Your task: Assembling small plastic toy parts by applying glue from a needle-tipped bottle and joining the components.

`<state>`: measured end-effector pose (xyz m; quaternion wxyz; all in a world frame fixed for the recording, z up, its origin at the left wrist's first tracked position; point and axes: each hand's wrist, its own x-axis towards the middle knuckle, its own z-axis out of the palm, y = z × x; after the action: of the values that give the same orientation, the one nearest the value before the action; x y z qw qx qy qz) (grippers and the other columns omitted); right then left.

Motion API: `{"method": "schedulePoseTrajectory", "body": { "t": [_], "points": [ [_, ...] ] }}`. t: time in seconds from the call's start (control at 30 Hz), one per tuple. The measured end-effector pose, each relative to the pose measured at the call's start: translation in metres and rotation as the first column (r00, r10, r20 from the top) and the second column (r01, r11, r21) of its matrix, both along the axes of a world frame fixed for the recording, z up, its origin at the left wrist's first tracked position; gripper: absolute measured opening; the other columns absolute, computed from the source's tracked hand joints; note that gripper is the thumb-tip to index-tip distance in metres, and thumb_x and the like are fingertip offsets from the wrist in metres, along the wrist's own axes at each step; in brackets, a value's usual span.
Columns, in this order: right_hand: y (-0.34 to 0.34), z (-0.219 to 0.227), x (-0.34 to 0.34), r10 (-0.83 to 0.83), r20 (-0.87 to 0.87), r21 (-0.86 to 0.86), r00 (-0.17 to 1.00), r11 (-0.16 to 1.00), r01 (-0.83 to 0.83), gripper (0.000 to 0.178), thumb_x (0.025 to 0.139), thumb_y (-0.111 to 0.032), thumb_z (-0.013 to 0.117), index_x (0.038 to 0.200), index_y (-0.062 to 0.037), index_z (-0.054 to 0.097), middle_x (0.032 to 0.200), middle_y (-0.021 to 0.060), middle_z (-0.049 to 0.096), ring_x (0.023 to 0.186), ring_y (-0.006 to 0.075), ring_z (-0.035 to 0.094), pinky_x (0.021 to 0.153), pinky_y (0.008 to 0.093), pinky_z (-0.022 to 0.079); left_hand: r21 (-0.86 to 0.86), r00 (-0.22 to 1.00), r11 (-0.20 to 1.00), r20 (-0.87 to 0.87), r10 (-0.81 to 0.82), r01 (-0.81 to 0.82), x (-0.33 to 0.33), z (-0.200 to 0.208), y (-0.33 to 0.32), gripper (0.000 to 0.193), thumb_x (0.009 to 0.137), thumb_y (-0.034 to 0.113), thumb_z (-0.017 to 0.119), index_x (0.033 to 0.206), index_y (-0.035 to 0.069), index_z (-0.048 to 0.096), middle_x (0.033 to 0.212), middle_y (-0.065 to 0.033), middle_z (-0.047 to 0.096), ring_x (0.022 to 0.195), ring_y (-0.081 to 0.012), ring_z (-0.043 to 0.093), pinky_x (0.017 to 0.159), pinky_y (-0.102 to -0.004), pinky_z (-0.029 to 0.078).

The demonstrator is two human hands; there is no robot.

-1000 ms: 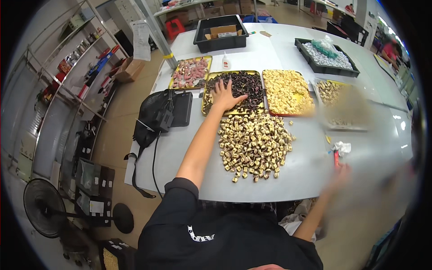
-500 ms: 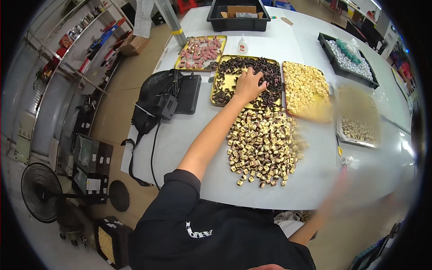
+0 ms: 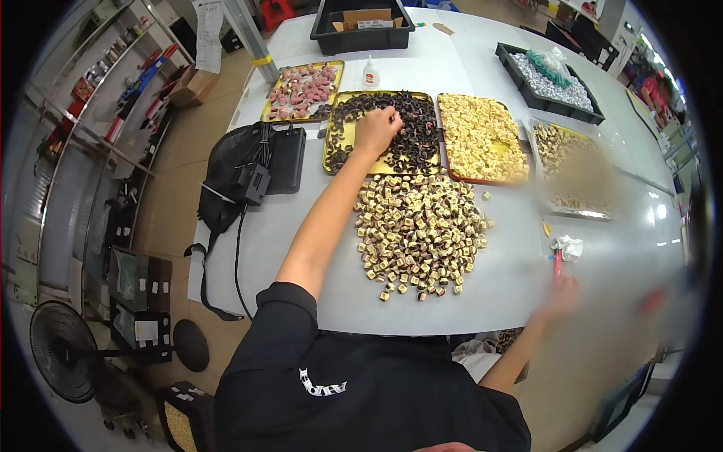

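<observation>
My left hand (image 3: 379, 128) reaches over a yellow tray of small dark curved pieces (image 3: 413, 124). Its fingers are drawn together; whatever they pinch is hidden. At the right, my right hand (image 3: 559, 294) is slightly blurred, closed around a red stick-like tool (image 3: 557, 264). The tool's upper end is beside a crumpled white tissue (image 3: 568, 248). Between my arms lies a heap of small two-tone cubes (image 3: 422, 233), pale yellow and dark brown. Right of the dark pieces stands a tray of pale yellow pieces (image 3: 482, 135).
A tray of pink pieces (image 3: 305, 90), a white squeeze bottle (image 3: 370, 73) and a black bin (image 3: 361, 34) stand farther back. At left lie a black bag (image 3: 230, 166) and a cable. A partly blurred tray of cubes (image 3: 553, 147) and a black crate (image 3: 557, 87) are at right.
The fingers of my left hand, spread over the dark pieces before, have come together. My right hand and its red tool show more sharply now. The whole view has shifted a little.
</observation>
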<state>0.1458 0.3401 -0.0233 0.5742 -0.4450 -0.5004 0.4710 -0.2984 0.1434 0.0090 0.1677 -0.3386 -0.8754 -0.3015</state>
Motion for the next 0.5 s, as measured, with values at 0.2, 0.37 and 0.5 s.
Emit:
{"method": "schedulePoseTrajectory", "body": {
  "t": [0.2,0.37,0.5],
  "points": [
    [-0.004,0.007,-0.007,0.013,0.01,-0.002,1.0,1.0,-0.013,0.016,0.091,-0.011,0.047,0.104,-0.0017,0.049,0.081,0.0023,0.056,0.068,0.0069,0.045,0.068,0.0205,0.039,0.378,0.976,0.921,0.22,0.004,-0.089,0.001,0.027,-0.022,0.027,0.085,0.027,0.051,0.072,0.005,0.06,0.061,-0.0103,0.061,0.054,-0.0229,0.059,0.048,-0.0322,0.045],
    [-0.005,0.008,-0.004,0.014,-0.024,-0.041,1.0,0.999,-0.015,0.017,0.091,-0.011,0.046,0.105,-0.0008,0.048,0.082,0.0026,0.056,0.068,0.0073,0.045,0.068,0.0208,0.04,0.609,0.861,0.784,0.458,-0.221,-0.123,0.041,0.059,-0.076,0.027,0.09,0.025,0.049,0.076,0.003,0.058,0.057,-0.0015,0.052,0.051,-0.0075,0.051,0.045,-0.0221,0.037],
    [-0.003,0.006,-0.001,0.017,-0.035,-0.035,0.999,0.999,-0.018,0.017,0.091,-0.01,0.046,0.105,-0.0001,0.048,0.082,0.0032,0.056,0.068,0.008,0.045,0.068,0.0211,0.04,0.457,0.913,0.884,0.396,-0.1,-0.102,0.114,0.069,-0.129,0.028,0.091,0.023,0.05,0.074,0.002,0.055,0.056,0.0024,0.049,0.048,-0.0038,0.042,0.042,-0.02,0.031]
  ]
}}
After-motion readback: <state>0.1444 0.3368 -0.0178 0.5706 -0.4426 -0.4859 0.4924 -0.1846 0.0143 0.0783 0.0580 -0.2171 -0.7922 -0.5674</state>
